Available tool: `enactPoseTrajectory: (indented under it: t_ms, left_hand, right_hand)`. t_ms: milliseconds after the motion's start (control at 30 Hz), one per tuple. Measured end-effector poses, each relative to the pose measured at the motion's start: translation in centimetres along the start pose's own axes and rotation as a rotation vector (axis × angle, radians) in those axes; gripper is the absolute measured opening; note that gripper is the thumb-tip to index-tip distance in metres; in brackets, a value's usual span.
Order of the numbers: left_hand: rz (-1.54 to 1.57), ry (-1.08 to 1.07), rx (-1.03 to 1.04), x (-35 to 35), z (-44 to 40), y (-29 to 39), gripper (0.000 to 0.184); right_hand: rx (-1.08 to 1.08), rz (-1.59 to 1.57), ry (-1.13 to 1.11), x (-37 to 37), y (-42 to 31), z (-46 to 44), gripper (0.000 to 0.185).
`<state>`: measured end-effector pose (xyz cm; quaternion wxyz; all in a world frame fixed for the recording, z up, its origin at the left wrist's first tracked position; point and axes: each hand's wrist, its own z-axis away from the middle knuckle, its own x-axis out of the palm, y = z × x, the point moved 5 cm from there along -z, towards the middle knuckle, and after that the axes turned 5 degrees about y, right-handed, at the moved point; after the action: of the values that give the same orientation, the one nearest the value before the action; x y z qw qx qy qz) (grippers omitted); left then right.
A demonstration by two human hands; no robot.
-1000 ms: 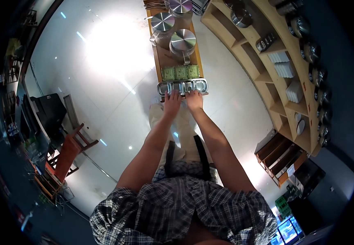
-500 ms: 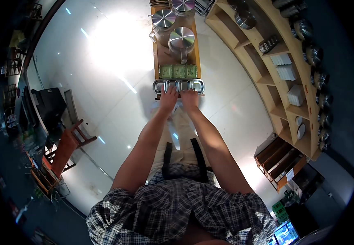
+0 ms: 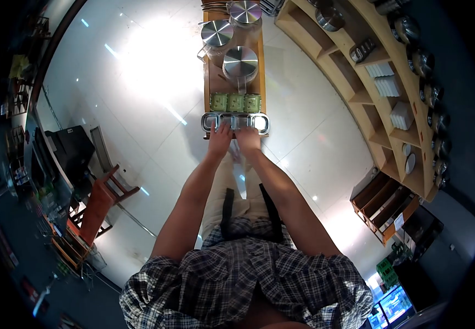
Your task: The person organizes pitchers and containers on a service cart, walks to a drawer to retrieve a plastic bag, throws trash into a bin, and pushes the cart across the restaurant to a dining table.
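A metal tray with several compartments [image 3: 260,123] lies across the near end of a narrow wooden table [image 3: 263,82]. My left hand [image 3: 220,137] rests at the tray's near edge, left of its middle, with fingers spread over it. Just right of it, my right hand [image 3: 248,139] lies on the same edge, its fingertips over the tray and partly hard to make out. Directly behind the tray stands a row of green patterned square containers [image 3: 236,102]. Neither hand is wrapped round anything visible.
Lidded pots or jugs stand farther back: one [image 3: 240,61] near the middle, one [image 3: 217,33] left, one [image 3: 245,12] behind. Curved wooden shelving [image 3: 369,115] with white dishes is on the right. A reddish chair [image 3: 97,208] stands left, a slatted rack [image 3: 382,205] lower right.
The tray and table have shifted slightly left and down in view, along with the pots. My hands have moved left along with the tray, staying at its near edge.
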<state>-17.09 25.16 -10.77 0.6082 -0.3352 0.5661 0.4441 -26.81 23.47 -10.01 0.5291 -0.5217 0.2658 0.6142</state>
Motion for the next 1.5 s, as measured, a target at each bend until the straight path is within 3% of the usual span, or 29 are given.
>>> enactPoseTrajectory:
  t_ms: [233,367,567,667,733,767,833,933,1000,1067,1133,1167,1367,1433,1500]
  left_hand:
    - [-0.038,-0.012,0.055,-1.0,-0.2,0.5,0.025]
    - [0.129,0.011,0.0,-3.0,0.6,0.9,0.027]
    - [0.294,0.105,0.121,-7.5,1.1,0.3,0.031]
    - [0.441,-0.048,0.203,-6.4,-0.8,0.2,0.034]
    - [0.438,-0.199,0.121,-5.5,-1.0,0.1,0.028]
    - [0.427,-0.206,0.125,-4.8,-1.3,-0.1,0.028]
    - [0.35,-0.25,0.212,-3.2,-1.4,0.0,0.031]
    - [0.321,-0.356,0.152,-2.2,-1.5,0.8,0.036]
    - [0.309,-0.287,0.153,-2.1,-1.1,1.6,0.04]
    - [0.266,-0.158,0.071,-1.3,-0.8,1.8,0.018]
    - [0.218,-0.167,-0.014,0.1,-0.8,1.5,0.018]
    - [0.184,-0.132,-0.023,0.6,-0.8,1.4,0.018]
    - [0.121,-0.068,-0.173,1.0,-0.8,1.7,0.013]
    - [0.15,0.103,-0.168,0.2,-0.5,2.1,0.008]
    - [0.152,0.057,-0.183,0.3,-0.2,2.2,0.01]
  right_hand:
    - [0.07,0.059,0.042,-1.1,0.0,1.3,0.018]
    - [0.088,-0.076,0.114,-1.3,1.1,3.5,0.025]
    - [0.346,-0.3,0.247,-5.1,0.5,8.0,0.033]
    - [0.46,-0.312,0.316,-5.2,0.4,9.9,0.032]
    - [0.419,-0.227,0.327,-5.3,-0.2,9.7,0.031]
    - [0.434,-0.208,0.206,-4.7,-0.1,9.4,0.031]
    - [0.422,-0.152,0.176,-3.4,0.0,8.5,0.032]
    - [0.353,-0.017,0.169,-2.1,0.4,6.9,0.036]
    - [0.295,-0.037,0.12,-0.9,0.7,5.5,0.036]
    - [0.222,-0.063,0.127,0.0,0.8,4.2,0.034]
    - [0.2,-0.053,0.058,1.0,1.2,3.2,0.03]
    - [0.141,0.016,0.209,0.8,1.2,3.1,0.022]
    - [-0.047,0.061,0.237,0.5,2.0,1.7,0.012]
    - [-0.126,0.091,0.328,0.0,2.1,1.7,0.01]
    - [-0.176,0.098,0.299,-0.1,1.9,1.9,0.009]
